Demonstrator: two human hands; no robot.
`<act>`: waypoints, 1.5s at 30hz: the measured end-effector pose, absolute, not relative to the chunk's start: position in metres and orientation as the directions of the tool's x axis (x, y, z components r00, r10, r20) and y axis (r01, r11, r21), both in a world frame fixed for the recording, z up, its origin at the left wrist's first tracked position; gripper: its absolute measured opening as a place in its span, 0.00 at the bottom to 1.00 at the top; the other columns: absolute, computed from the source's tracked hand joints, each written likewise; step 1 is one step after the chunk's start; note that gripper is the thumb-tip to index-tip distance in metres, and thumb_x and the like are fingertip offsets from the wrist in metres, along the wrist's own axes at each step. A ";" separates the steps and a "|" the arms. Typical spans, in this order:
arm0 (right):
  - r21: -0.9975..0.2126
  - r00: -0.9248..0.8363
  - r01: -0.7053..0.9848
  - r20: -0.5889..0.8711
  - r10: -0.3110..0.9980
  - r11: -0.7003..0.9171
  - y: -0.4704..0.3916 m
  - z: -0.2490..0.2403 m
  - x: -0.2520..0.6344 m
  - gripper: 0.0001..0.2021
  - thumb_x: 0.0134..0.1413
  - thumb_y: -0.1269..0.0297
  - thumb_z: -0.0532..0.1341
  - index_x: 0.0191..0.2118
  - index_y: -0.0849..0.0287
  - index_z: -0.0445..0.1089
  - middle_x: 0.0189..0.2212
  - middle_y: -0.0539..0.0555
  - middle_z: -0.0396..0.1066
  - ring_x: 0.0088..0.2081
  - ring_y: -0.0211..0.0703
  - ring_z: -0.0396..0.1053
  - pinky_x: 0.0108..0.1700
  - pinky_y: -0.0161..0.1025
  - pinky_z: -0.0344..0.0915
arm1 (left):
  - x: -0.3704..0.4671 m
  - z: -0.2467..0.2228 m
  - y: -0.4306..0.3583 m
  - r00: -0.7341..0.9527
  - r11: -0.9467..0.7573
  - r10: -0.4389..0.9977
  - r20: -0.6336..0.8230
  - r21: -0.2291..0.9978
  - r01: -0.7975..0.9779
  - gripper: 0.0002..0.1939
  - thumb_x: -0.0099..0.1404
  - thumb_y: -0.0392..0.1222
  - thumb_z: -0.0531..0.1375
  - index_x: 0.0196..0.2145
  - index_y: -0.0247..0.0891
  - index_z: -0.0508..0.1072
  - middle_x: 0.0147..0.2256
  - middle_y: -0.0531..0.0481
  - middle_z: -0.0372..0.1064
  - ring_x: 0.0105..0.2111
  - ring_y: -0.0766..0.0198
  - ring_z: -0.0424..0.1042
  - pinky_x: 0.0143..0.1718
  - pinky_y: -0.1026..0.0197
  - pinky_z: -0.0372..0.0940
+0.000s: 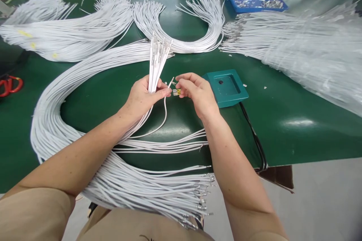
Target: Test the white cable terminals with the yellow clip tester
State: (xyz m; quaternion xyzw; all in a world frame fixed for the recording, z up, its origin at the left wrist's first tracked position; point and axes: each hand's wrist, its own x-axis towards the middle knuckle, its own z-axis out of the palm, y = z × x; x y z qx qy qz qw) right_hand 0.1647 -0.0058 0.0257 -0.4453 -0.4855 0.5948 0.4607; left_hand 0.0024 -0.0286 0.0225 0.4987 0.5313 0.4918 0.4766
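Observation:
My left hand [144,96] is closed around a bundle of white wires [155,67], whose ends stand up above the fist. One single wire [165,111] bows away from the bundle, and its tip rises between my thumb and my other hand. My right hand [195,90] is closed, with curled fingers around a small yellow and silver metal piece [177,92] beside that tip; its exact kind is too small to make out. A green box-like device [239,98] with a recessed top is just right of my right hand.
Long white wires [46,120] curve across the left and over the front edge. More wire bundles [82,34] lie at the back, and a plastic-covered bundle [305,49] at right. A blue tray [236,9] holds small metal parts. Red-handled scissors [14,84] lie left; a black cable [254,135] hangs down.

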 end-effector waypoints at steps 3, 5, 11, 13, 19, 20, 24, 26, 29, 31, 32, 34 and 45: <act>-0.993 -0.182 -0.110 -0.011 0.983 -0.032 -0.006 0.025 0.163 0.12 0.54 0.56 0.62 0.40 0.57 0.73 0.32 0.48 0.72 0.30 0.32 0.65 0.34 0.32 0.66 | 0.003 0.023 -0.029 -0.044 0.033 0.999 -0.030 0.997 0.070 0.16 0.48 0.40 0.71 0.29 0.37 0.67 0.27 0.54 0.73 0.30 0.62 0.75 0.37 0.59 0.69; -0.998 -0.212 -0.030 0.051 0.976 0.046 -0.007 0.021 0.161 0.12 0.53 0.55 0.63 0.37 0.58 0.73 0.31 0.49 0.72 0.32 0.34 0.67 0.37 0.34 0.66 | 0.003 0.023 -0.029 -0.043 0.036 0.999 -0.033 0.997 0.065 0.16 0.47 0.40 0.71 0.29 0.37 0.68 0.27 0.54 0.72 0.29 0.63 0.75 0.34 0.60 0.68; -0.776 -0.233 0.432 0.396 0.888 0.459 -0.006 0.008 0.160 0.10 0.61 0.68 0.55 0.29 0.59 0.69 0.29 0.51 0.69 0.34 0.40 0.65 0.40 0.39 0.61 | 0.000 0.024 -0.025 0.069 0.201 0.978 -0.195 0.974 -0.102 0.18 0.50 0.37 0.71 0.39 0.34 0.74 0.30 0.52 0.71 0.28 0.68 0.73 0.24 0.68 0.62; -0.573 -0.326 0.569 0.502 0.801 0.590 -0.005 0.006 0.162 0.13 0.63 0.69 0.52 0.29 0.59 0.69 0.31 0.54 0.69 0.37 0.43 0.64 0.42 0.40 0.60 | -0.003 0.024 -0.022 0.138 0.274 0.958 -0.252 0.946 -0.171 0.22 0.52 0.36 0.70 0.46 0.34 0.75 0.30 0.51 0.71 0.28 0.70 0.71 0.23 0.71 0.61; -0.240 -0.466 0.754 0.460 0.756 0.611 -0.006 0.014 0.176 0.11 0.64 0.64 0.53 0.39 0.59 0.72 0.37 0.58 0.73 0.42 0.50 0.64 0.44 0.45 0.57 | -0.008 0.020 -0.014 0.254 0.360 0.912 -0.321 0.924 -0.127 0.22 0.53 0.33 0.68 0.47 0.32 0.75 0.32 0.50 0.69 0.27 0.72 0.70 0.18 0.73 0.54; -0.214 -0.451 0.784 0.450 0.771 0.583 -0.006 0.015 0.180 0.09 0.63 0.65 0.55 0.41 0.60 0.72 0.38 0.58 0.73 0.43 0.51 0.64 0.46 0.46 0.57 | -0.008 0.019 -0.013 0.239 0.352 0.916 -0.322 0.931 -0.096 0.22 0.53 0.33 0.68 0.47 0.33 0.75 0.32 0.50 0.69 0.28 0.71 0.71 0.18 0.73 0.54; -0.144 -0.458 0.841 0.322 0.828 0.521 -0.001 0.016 0.192 0.07 0.57 0.73 0.57 0.39 0.61 0.72 0.32 0.57 0.75 0.38 0.49 0.66 0.50 0.46 0.56 | -0.005 0.011 -0.012 0.158 0.281 0.947 -0.282 0.959 0.026 0.24 0.53 0.33 0.68 0.49 0.36 0.74 0.32 0.51 0.70 0.30 0.66 0.76 0.17 0.72 0.55; -0.141 -0.473 0.840 0.283 0.834 0.524 0.001 0.015 0.195 0.07 0.55 0.75 0.58 0.35 0.60 0.72 0.30 0.56 0.75 0.37 0.49 0.66 0.49 0.45 0.57 | -0.003 0.007 -0.013 0.141 0.249 0.956 -0.257 0.966 0.072 0.24 0.53 0.34 0.68 0.48 0.36 0.74 0.30 0.51 0.70 0.30 0.63 0.78 0.16 0.72 0.55; -0.142 -0.477 0.836 0.288 0.830 0.530 0.004 0.012 0.196 0.08 0.53 0.78 0.57 0.34 0.60 0.71 0.31 0.56 0.75 0.39 0.49 0.67 0.48 0.44 0.56 | 0.000 0.003 -0.014 0.130 0.224 0.962 -0.241 0.966 0.131 0.24 0.52 0.36 0.69 0.48 0.35 0.74 0.30 0.50 0.73 0.31 0.60 0.79 0.16 0.71 0.56; -0.127 -0.479 0.839 0.284 0.830 0.528 0.004 0.011 0.194 0.10 0.53 0.79 0.55 0.32 0.59 0.71 0.30 0.56 0.75 0.39 0.49 0.66 0.48 0.45 0.56 | 0.002 0.002 -0.014 0.125 0.218 0.963 -0.240 0.961 0.168 0.24 0.52 0.37 0.69 0.48 0.35 0.74 0.31 0.49 0.74 0.31 0.59 0.79 0.16 0.71 0.57; -0.120 -0.478 0.843 0.283 0.832 0.525 0.005 0.011 0.194 0.10 0.53 0.80 0.55 0.32 0.59 0.71 0.29 0.57 0.74 0.39 0.50 0.66 0.47 0.45 0.56 | 0.002 0.001 -0.014 0.122 0.214 0.963 -0.239 0.959 0.185 0.24 0.52 0.37 0.69 0.48 0.35 0.74 0.32 0.48 0.75 0.31 0.58 0.80 0.16 0.71 0.57; -0.110 -0.468 0.851 0.291 0.835 0.514 0.005 0.011 0.193 0.10 0.53 0.79 0.55 0.32 0.59 0.71 0.29 0.58 0.74 0.39 0.52 0.65 0.44 0.46 0.56 | 0.003 0.000 -0.013 0.114 0.206 0.966 -0.233 0.955 0.214 0.24 0.52 0.38 0.69 0.48 0.35 0.74 0.32 0.47 0.76 0.32 0.57 0.80 0.16 0.70 0.58; -0.320 -0.376 0.791 0.418 0.827 0.521 -0.002 0.016 0.186 0.13 0.57 0.76 0.53 0.39 0.61 0.74 0.44 0.58 0.75 0.49 0.53 0.65 0.51 0.48 0.58 | 0.003 0.001 -0.017 0.100 0.157 0.978 -0.183 0.963 0.221 0.23 0.52 0.37 0.68 0.47 0.36 0.74 0.31 0.49 0.76 0.31 0.58 0.80 0.17 0.71 0.59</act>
